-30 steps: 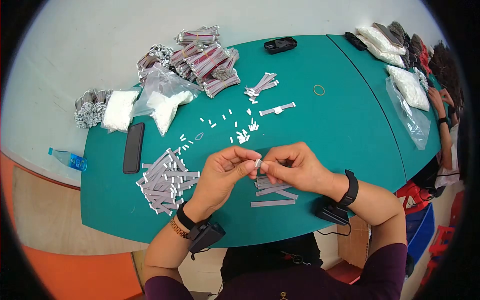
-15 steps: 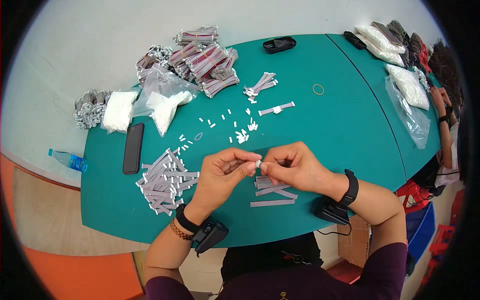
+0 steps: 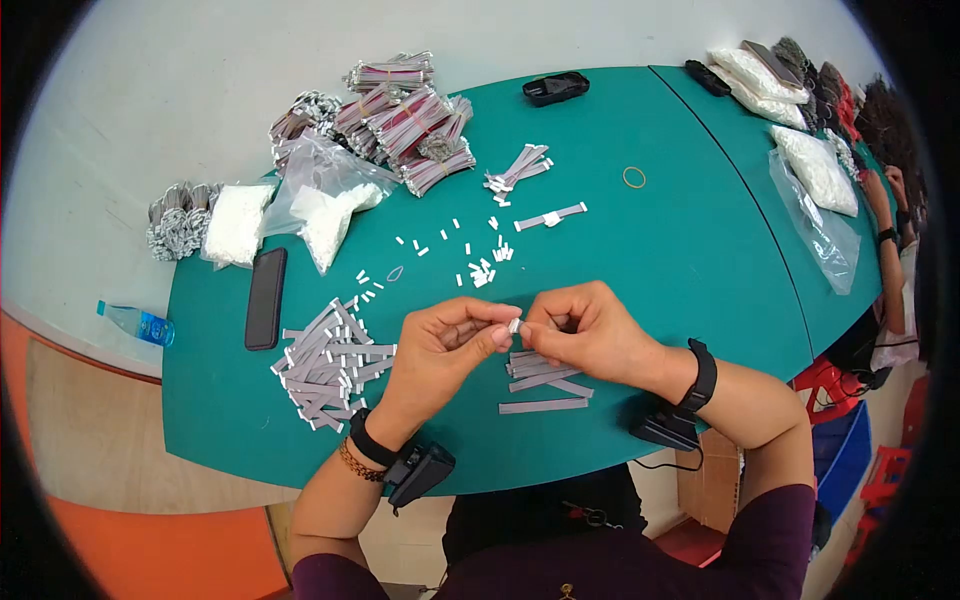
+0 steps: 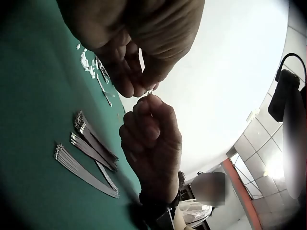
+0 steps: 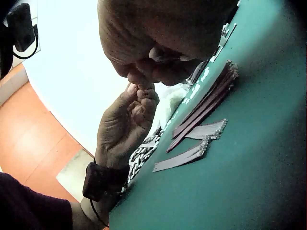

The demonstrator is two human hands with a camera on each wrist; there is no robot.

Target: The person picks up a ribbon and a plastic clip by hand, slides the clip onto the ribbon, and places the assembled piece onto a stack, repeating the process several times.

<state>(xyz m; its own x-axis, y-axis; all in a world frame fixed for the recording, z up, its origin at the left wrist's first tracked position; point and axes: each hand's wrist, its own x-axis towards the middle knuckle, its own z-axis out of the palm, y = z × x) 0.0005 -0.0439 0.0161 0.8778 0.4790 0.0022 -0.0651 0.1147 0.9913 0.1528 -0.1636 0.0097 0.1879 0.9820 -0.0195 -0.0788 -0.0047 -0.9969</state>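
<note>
In front of the body, both hands meet at a small white connector. My left hand pinches it between thumb and forefinger. From the other side, my right hand grips with thumb and curled forefinger what looks like the ribbon cable at the connector; the fingers hide most of it. The left wrist view shows a thin pale edge where the fingertips meet. Beneath the right hand lie grey ribbon cables with white ends. A larger pile of ribbon cables spreads out left of the left hand.
Loose white connectors are scattered beyond the hands, near a small cable bundle. Further back are stacked cable bundles and bags of white parts. A phone lies left; another person's arm reaches in at right.
The white connector has turned slightly between the fingertips, showing a plainer white face. Both hands stay nearly in place, and the head view has shifted a little.
</note>
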